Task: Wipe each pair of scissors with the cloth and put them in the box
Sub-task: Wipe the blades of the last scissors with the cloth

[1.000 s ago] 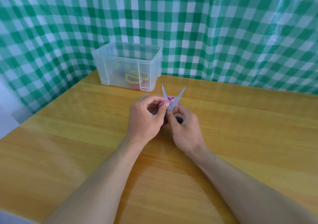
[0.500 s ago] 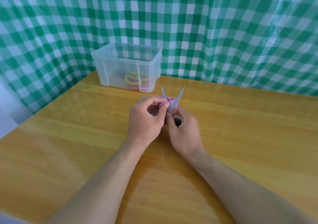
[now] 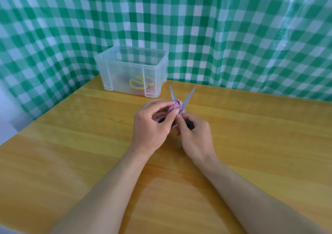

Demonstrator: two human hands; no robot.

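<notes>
A pair of black-handled scissors (image 3: 188, 97) stands with its two grey blades spread in a V pointing away from me. My right hand (image 3: 195, 135) grips its black handle. My left hand (image 3: 152, 124) pinches a bunched purple cloth (image 3: 177, 105) against the base of the left blade. Most of the handles and much of the cloth are hidden by my fingers. Behind them, a clear plastic box (image 3: 156, 68) stands at the table's back, holding yellow-handled scissors (image 3: 138, 83) and something red beneath.
The wooden table (image 3: 251, 135) ends in a left edge that runs diagonally. A green and white checked curtain (image 3: 215, 27) hangs close behind the box and along the left side.
The scissors and both hands stay in nearly the same place. My left fingers with the cloth have shifted slightly along the base of the blades.
</notes>
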